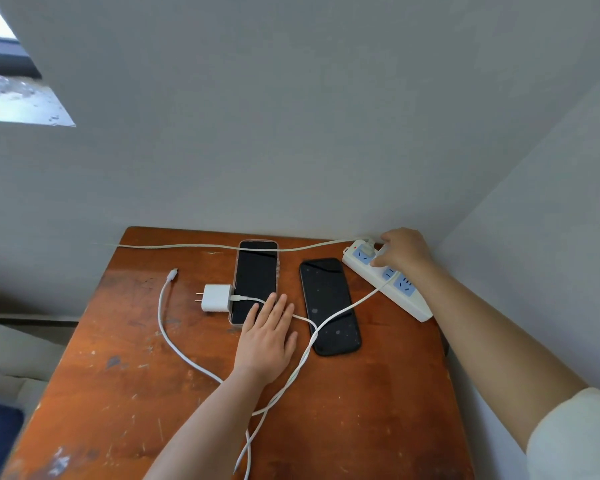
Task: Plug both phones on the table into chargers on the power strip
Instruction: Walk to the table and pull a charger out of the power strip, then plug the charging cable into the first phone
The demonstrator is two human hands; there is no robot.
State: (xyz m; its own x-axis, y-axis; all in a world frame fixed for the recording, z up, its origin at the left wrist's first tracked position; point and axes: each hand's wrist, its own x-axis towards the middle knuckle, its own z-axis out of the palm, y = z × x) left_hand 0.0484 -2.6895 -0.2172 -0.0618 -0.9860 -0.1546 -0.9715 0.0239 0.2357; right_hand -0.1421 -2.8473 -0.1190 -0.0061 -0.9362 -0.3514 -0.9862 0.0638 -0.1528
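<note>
Two dark-screened phones lie face up on the worn wooden table (pixel 125 393): one in a clear case (pixel 257 271) on the left, a black phone (pixel 329 303) to its right. My left hand (pixel 267 337) rests flat with fingers apart on the cased phone's near end and on a white cable. A loose white charger (pixel 215 298) lies beside that phone, prongs pointing left. At the far right corner my right hand (pixel 404 252) pinches a second white charger (pixel 369 250) at the far sockets of the white power strip (pixel 409 299). Its cable (pixel 343 311) crosses the black phone.
Another white cable loops on the left, its free connector (pixel 174 271) lying bare on the wood. The strip's own cord (pixel 187 247) runs along the table's back edge over the cased phone's top. Grey walls close in behind and to the right. Cables twist together near the front edge.
</note>
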